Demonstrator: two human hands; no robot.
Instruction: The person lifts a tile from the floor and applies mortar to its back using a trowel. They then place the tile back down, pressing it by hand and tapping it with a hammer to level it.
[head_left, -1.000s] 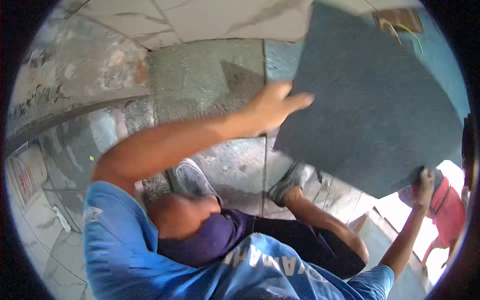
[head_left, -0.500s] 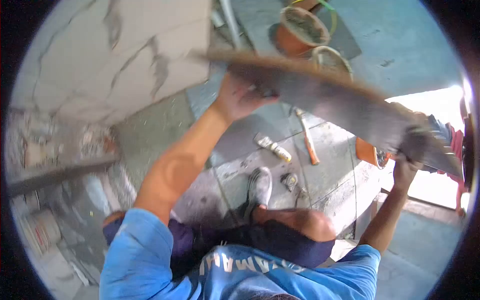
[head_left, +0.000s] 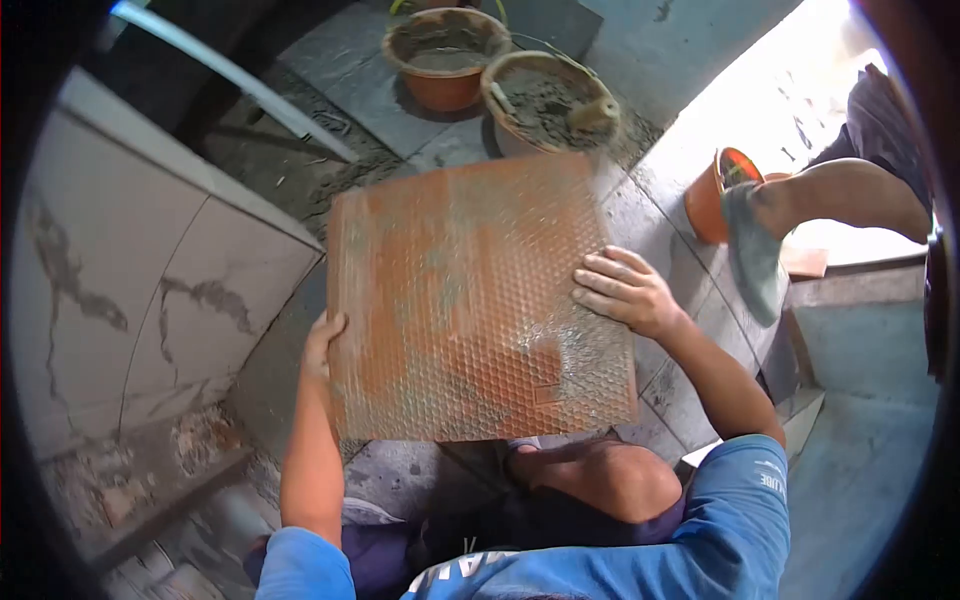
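Observation:
A large square tile [head_left: 470, 310] is held up over my lap, its reddish-brown textured back facing me, with greyish wet smears on it. My left hand [head_left: 322, 342] grips its left edge, the thumb on the near face and the other fingers hidden behind. My right hand [head_left: 630, 292] lies on the right part of the tile near the edge, its fingers stretched over the textured surface.
Beyond the tile stand an orange bucket [head_left: 447, 62] and a pale bucket [head_left: 545, 105] of grey mortar. Another orange bucket [head_left: 712, 198] is near a person's leg and boot [head_left: 755, 250] at the right. A marble-patterned wall [head_left: 130, 280] is on the left.
The tile has turned from nearly edge-on to its back facing me, and is lower and closer. My right hand has moved inward onto the back. A person's leg has come in at the right.

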